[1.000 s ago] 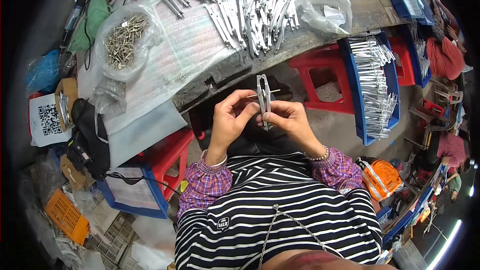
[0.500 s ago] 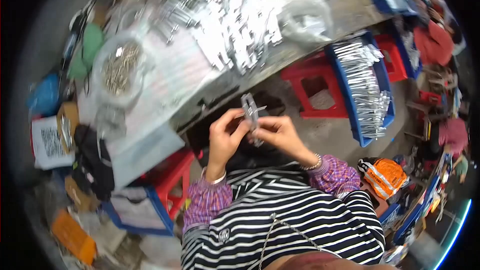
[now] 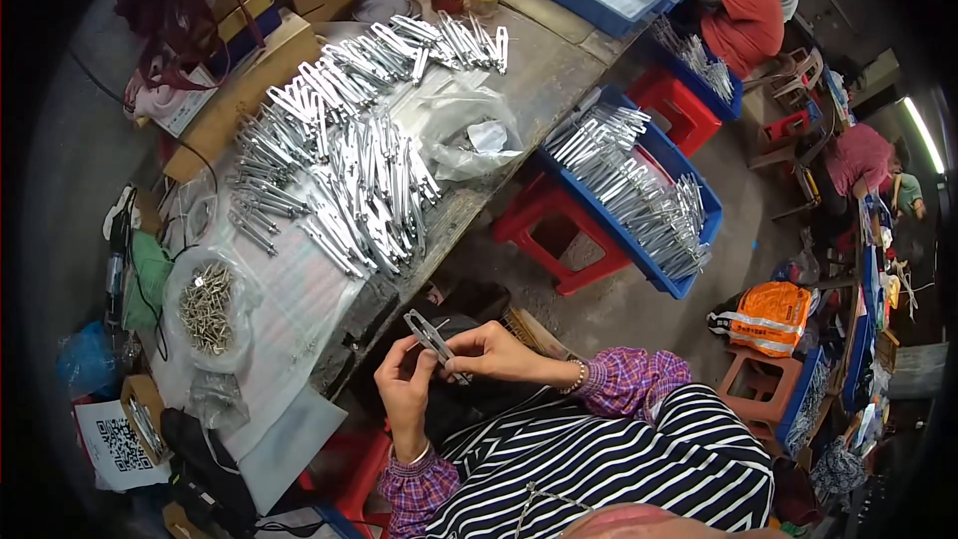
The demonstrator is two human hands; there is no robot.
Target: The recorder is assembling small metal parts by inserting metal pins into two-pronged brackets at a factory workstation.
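Just off the table's near edge, a narrow silver metal piece with a long slot [image 3: 424, 330] is held between my two hands. My left hand [image 3: 404, 386] pinches it from the left with thumb and fingertips. From the right, my right hand [image 3: 499, 354] grips its lower part with thumb and fingers. Its lower end is partly covered by my fingers. Similar slotted metal pieces [image 3: 369, 185] lie in a large loose heap on the table beyond my hands. To the left, a plastic-lined tub [image 3: 239, 339] holds many small metal screws or pins [image 3: 207, 309].
A clear plastic bag [image 3: 464, 155] lies beside the heap. To the right, a blue crate [image 3: 683, 284] full of metal pieces rests on a red stool [image 3: 564, 277]. An orange bag [image 3: 766, 316] sits farther right. Another person in red [image 3: 748, 28] is at the far right.
The view has swung, bringing more of the table and heap into sight. Both hands still hold the metal piece, now tilted more to the side. The thin pin that stuck out from it no longer shows.
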